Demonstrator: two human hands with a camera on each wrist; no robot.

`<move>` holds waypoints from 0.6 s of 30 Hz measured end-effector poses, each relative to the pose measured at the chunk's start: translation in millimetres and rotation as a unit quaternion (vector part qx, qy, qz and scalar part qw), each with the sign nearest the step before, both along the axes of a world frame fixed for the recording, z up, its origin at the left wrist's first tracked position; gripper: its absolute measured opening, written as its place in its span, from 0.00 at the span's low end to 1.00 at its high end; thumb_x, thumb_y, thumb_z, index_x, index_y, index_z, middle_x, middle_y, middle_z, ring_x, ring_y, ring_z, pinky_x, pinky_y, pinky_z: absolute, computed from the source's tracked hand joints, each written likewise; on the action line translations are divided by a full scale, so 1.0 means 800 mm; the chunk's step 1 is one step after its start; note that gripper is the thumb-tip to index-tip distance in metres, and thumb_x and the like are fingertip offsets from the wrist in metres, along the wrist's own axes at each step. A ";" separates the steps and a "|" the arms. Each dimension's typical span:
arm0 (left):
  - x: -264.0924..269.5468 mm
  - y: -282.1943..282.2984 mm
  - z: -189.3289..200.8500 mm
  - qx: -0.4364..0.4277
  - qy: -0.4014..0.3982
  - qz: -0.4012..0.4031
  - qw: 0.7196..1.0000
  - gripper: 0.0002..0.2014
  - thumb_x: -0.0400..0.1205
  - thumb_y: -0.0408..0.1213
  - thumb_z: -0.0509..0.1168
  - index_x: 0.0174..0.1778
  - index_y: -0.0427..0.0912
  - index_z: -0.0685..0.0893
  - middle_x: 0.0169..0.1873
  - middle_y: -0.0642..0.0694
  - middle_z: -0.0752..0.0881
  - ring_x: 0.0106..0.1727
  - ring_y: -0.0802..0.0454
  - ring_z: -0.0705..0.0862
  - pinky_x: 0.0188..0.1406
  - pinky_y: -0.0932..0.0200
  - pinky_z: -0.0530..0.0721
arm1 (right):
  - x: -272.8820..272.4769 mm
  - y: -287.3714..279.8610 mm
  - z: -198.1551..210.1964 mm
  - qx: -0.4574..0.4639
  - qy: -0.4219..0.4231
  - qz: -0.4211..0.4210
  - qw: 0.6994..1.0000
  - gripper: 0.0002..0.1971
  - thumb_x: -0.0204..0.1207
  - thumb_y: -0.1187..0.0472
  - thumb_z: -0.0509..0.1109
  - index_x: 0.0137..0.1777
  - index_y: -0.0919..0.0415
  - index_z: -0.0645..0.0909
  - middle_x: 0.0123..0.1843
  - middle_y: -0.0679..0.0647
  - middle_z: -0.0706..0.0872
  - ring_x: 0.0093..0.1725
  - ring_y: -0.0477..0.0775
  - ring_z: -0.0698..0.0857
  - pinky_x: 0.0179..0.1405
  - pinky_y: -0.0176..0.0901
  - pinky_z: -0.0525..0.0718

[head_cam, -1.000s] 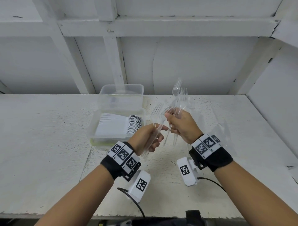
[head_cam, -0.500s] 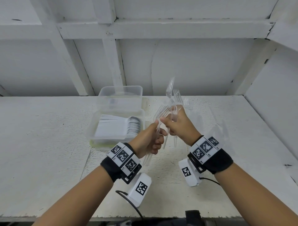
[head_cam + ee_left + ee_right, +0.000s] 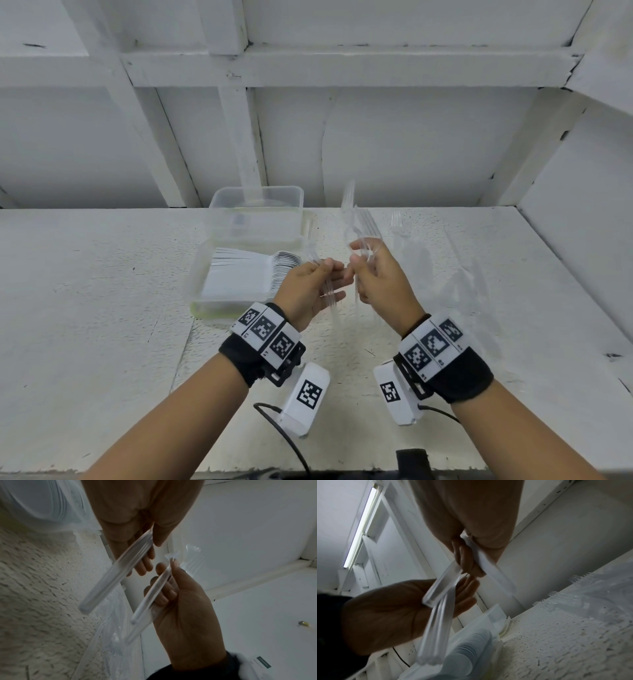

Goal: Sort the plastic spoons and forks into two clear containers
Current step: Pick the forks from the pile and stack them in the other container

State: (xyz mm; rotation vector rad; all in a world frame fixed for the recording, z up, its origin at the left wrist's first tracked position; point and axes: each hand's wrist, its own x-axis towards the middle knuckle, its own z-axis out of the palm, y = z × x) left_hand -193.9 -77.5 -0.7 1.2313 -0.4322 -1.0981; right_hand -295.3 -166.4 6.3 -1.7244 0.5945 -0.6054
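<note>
My left hand [image 3: 329,277] pinches a few clear plastic forks [image 3: 116,574] between thumb and fingers, handles pointing down. Close to its right, my right hand [image 3: 361,255] grips a bundle of clear cutlery [image 3: 359,222] with fork tines pointing up. The right wrist view shows both sets of handles crossing near the left hand [image 3: 402,608]. A near clear container [image 3: 198,291] holds a row of white spoons [image 3: 239,274]. Behind it stands a second clear container [image 3: 257,195]; I cannot make out anything in it.
More clear forks lie in a crumpled clear bag [image 3: 462,284] on the white table, right of my hands. White walls and beams close off the back and right. A cable [image 3: 291,442] hangs near the table's front edge.
My hands were joined around one bundle of forks. They have drawn slightly apart, the left keeping a few forks and the right keeping the rest.
</note>
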 end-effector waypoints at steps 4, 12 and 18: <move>-0.001 -0.001 0.001 -0.008 -0.006 -0.027 1.000 0.14 0.86 0.38 0.55 0.53 0.34 0.83 0.49 0.39 0.88 0.51 0.49 0.86 0.61 0.48 0.81 | 0.000 0.010 -0.005 -0.081 0.028 -0.009 0.996 0.05 0.82 0.60 0.61 0.54 0.51 0.75 0.42 0.48 0.86 0.36 0.39 0.83 0.35 0.32 0.82; 0.000 0.002 -0.001 0.000 0.026 -0.066 0.997 0.13 0.86 0.37 0.56 0.48 0.33 0.83 0.44 0.40 0.88 0.45 0.50 0.87 0.52 0.51 0.86 | 0.006 0.014 -0.008 -0.001 0.023 -0.012 1.000 0.10 0.81 0.67 0.61 0.47 0.53 0.81 0.45 0.53 0.82 0.38 0.35 0.82 0.30 0.22 0.76; 0.003 0.003 0.000 0.022 0.024 -0.068 0.997 0.12 0.86 0.35 0.56 0.50 0.34 0.83 0.41 0.44 0.90 0.41 0.55 0.90 0.45 0.57 0.88 | -0.005 0.013 0.013 -0.058 0.067 0.004 0.996 0.07 0.84 0.59 0.57 0.59 0.54 0.72 0.43 0.47 0.82 0.43 0.43 0.83 0.41 0.24 0.78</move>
